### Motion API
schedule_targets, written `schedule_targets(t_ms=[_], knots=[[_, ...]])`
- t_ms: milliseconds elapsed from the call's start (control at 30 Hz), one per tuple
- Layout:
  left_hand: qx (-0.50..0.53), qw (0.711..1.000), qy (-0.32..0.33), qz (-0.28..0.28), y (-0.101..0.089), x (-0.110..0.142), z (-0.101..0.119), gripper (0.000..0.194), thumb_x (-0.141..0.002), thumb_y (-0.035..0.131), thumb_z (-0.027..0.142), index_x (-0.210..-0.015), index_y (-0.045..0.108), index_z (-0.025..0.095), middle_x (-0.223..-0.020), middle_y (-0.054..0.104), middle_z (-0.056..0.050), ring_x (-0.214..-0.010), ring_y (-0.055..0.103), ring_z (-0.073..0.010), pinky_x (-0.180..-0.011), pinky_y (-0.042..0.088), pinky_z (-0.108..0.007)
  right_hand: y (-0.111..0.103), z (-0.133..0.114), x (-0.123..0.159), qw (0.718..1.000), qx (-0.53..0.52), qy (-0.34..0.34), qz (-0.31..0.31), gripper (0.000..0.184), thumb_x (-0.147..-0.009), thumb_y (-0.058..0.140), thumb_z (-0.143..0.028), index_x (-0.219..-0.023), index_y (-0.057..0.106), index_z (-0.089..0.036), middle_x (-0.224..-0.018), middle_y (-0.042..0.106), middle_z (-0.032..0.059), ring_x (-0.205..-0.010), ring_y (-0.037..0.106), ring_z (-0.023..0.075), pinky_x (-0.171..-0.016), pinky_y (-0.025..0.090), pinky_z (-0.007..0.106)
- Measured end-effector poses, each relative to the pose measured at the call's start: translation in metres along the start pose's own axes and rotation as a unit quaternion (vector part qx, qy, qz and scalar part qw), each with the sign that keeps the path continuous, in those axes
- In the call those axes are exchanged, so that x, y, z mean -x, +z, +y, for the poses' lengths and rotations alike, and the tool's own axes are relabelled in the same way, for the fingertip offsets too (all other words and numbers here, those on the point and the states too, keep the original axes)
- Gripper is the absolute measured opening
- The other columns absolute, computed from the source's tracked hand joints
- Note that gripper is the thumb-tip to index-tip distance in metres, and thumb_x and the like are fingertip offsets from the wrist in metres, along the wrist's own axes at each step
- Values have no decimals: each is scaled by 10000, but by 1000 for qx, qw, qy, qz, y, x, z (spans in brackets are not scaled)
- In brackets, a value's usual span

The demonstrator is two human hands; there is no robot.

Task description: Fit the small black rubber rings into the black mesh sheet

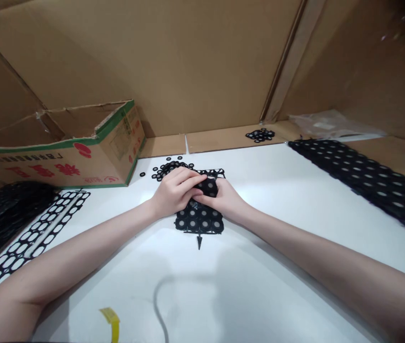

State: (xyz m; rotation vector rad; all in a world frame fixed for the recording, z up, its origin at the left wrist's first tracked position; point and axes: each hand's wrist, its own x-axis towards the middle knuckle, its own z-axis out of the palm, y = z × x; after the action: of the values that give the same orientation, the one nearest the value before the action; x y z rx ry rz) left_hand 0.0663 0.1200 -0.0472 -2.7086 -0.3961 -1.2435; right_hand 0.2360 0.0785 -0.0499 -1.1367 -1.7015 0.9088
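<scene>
In the middle of the white table lies a small black perforated sheet [199, 221] with rows of round pale spots. My left hand [177, 190] rests over its left and upper part, with fingers closed and fingertips pressed together; whatever they pinch is too small or hidden. At the right edge, my right hand [228, 200] grips the sheet, its thumb stretched across the top towards the left fingertips; its other fingers are mostly hidden. A pile of small black rings [168, 170] lies just beyond my left hand. A black arrow-shaped tip [199, 243] points out below the sheet.
An open cardboard box [113, 157] stands at the left, with black netting [63, 209] and a dark heap [5, 219] before it. A long black spotted sheet [367, 181] lies right. More rings [260, 135] and a plastic bag [331, 125] lie at the back by cardboard walls [195, 66].
</scene>
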Motion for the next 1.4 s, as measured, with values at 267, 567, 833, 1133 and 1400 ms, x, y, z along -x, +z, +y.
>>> schedule_targets(t_ms=[267, 567, 833, 1133, 1400], knots=[[-30, 999, -17, 1, -2, -1, -1, 259, -934, 438, 146, -1119, 619, 148, -924, 682, -107, -833, 605, -186, -733, 514, -331, 2, -2, 1, 1000, 14, 13, -3, 170, -751, 626, -338, -744, 610, -169, -721, 657, 26, -695, 594, 190, -632, 475, 317], [69, 992, -109, -10, -1, 0, 0, 209, -934, 456, 177, -921, 662, 146, -811, 697, -61, -749, 629, -159, -680, 490, -272, 6, 6, -1, 999, 51, 12, 8, 194, -792, 580, -280, -620, 575, -189, -593, 586, -4, -633, 557, 181, -606, 426, 304], [166, 928, -327, 66, 1, -5, -5, 242, -914, 458, 249, -750, 617, 169, -676, 632, 1, -615, 585, -137, -605, 451, -248, 5, 6, -1, 999, 43, 18, 12, 203, -788, 590, -267, -602, 569, -190, -589, 589, -1, -629, 554, 182, -612, 428, 312], [120, 882, -418, 182, -1, 2, -36, 220, -926, 444, 271, -819, 602, 161, -653, 567, 2, -645, 556, -130, -651, 432, -236, 5, 0, 2, 998, -44, 34, -8, 145, -786, 578, -231, -824, 707, -176, -904, 741, 70, -935, 668, 259, -861, 491, 401], [17, 980, -189, 66, -8, -2, -13, 244, -929, 451, 170, -1101, 625, 179, -1167, 603, -105, -1108, 545, -211, -979, 423, -390, 4, 2, -1, 999, -28, 9, 23, 200, -831, 559, -296, -929, 672, -162, -1008, 730, 92, -968, 659, 243, -864, 485, 382]])
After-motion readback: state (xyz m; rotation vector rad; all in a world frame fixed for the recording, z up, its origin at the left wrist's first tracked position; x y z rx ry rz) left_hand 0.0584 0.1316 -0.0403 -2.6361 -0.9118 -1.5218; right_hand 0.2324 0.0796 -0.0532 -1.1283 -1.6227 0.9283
